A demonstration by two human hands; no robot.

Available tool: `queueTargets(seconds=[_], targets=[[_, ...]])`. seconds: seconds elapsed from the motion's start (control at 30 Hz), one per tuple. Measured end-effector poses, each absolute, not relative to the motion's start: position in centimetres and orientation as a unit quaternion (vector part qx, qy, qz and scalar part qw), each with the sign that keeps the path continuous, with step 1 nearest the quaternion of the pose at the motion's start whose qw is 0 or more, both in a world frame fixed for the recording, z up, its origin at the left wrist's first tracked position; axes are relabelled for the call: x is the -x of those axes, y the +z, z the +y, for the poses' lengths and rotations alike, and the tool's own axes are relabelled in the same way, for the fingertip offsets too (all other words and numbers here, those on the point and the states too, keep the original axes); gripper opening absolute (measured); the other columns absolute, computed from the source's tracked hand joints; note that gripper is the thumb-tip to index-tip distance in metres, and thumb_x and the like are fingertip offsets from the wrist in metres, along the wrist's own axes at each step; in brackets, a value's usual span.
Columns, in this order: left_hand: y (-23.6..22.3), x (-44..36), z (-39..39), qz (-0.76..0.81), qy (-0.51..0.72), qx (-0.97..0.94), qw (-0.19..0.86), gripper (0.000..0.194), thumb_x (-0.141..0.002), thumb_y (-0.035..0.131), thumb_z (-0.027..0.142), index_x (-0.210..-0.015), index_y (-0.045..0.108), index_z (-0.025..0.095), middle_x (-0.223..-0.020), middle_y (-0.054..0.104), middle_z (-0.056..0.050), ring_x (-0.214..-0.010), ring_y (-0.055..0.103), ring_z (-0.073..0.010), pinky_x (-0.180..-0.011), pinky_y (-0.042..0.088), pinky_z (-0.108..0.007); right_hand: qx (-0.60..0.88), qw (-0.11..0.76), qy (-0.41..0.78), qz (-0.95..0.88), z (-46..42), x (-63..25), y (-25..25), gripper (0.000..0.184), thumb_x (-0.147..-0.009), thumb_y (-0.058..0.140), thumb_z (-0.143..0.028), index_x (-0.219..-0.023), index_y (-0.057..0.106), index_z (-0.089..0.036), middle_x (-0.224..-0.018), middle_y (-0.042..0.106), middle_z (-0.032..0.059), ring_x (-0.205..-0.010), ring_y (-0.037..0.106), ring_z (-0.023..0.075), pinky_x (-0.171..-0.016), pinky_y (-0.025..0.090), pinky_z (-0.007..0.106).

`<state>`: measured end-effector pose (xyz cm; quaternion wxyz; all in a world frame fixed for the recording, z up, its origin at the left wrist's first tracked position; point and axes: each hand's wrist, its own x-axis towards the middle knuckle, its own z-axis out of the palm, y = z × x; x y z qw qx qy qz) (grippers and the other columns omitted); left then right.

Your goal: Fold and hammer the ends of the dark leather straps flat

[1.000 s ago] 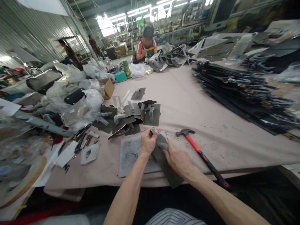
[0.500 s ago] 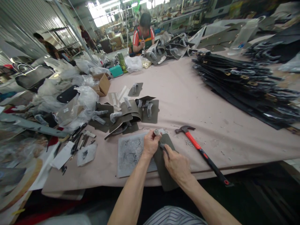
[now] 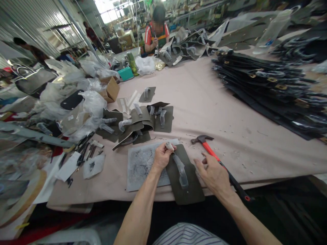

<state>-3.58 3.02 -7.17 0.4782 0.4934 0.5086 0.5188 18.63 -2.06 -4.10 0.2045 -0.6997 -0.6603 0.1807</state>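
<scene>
Olive-green leather panel (image 3: pixel 187 185) lies flat at the near table edge, partly overlapping a grey scuffed work mat (image 3: pixel 143 165) at its 9 o'clock side.

Head view:
- A handle wrapped in clear film (image 3: pixel 180 168) sits on the panel. Its long axis runs from about 11 o'clock, far end, to 5 o'clock, near end.
- Left hand (image 3: pixel 161 157) is closed around a small pale cylindrical tool (image 3: pixel 169 146), fist at the far end of the handle, at the panel's 11 o'clock corner. Whether the tool tip touches the panel cannot be told.
- Right hand (image 3: pixel 214 173) is empty, fingers loosely spread, at the panel's 3 o'clock side, just beside its edge.
- A hammer with a red-and-black shaft (image 3: pixel 221 166) lies at 1 o'clock from the right hand, partly under it; head toward 11 o'clock, grip end toward 5 o'clock. Contact cannot be confirmed.
- Judgement: the right hand is the nearer one to the hammer; the left is the nearer one to the handle's far end.
- Similar olive panels (image 3: pixel 143 122) are heaped at 12 o'clock. A person in a red top (image 3: pixel 156 32) works at the table's far end.
</scene>
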Motion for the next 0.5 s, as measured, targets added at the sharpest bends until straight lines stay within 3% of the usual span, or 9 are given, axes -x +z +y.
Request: queueTargets(seconds=[0.13,0.23,0.37,0.5], targets=[[-7.1,3.5,2.9,0.518,0.501,-0.509,0.470,0.010,-0.086,0.068,0.025,-0.093,0.070,0.017,-0.094,0.077,-0.007,-0.091,0.072,-0.0211,-0.088,0.054,-0.033,0.729,0.132,0.008,-0.672,-1.2,-23.5,-5.7,0.049,-0.097,0.046,-0.049,-0.122,0.062,-0.009,-0.105,0.065,0.0185,-0.095,0.062,0.0315,-0.078,0.046,0.039],[-7.0,3.5,2.8,0.526,0.491,-0.521,0.460,0.010,-0.086,0.066,0.024,-0.092,0.070,0.017,-0.093,0.077,-0.007,-0.089,0.071,-0.0204,-0.084,0.054,-0.031,0.739,0.062,-0.014,-0.670,-1.0,-25.8,-6.6,0.047,-0.097,0.048,-0.047,-0.120,0.063,-0.009,-0.104,0.064,0.0190,-0.095,0.062,0.0320,-0.076,0.045,0.039],[-6.6,3.3,2.8,0.537,0.468,-0.548,0.439,0.010,-0.087,0.063,0.022,-0.093,0.070,0.017,-0.092,0.077,-0.006,-0.085,0.069,-0.0191,-0.079,0.053,-0.029,0.734,-0.003,0.066,-0.676,-0.8,-26.6,-7.1,0.036,-0.096,0.048,-0.045,-0.104,0.063,-0.014,-0.096,0.065,0.0143,-0.084,0.062,0.0269,-0.068,0.042,0.035],[-6.1,3.2,2.8,0.538,0.440,-0.595,0.403,0.011,-0.087,0.060,0.018,-0.090,0.070,0.018,-0.089,0.076,-0.005,-0.082,0.069,-0.0189,-0.076,0.053,-0.028,0.729,0.051,0.238,-0.639,0.0,-26.0,-6.1,0.016,-0.087,0.055,-0.035,-0.087,0.057,-0.019,-0.077,0.061,0.0068,-0.066,0.057,0.0203,-0.057,0.038,0.031]])
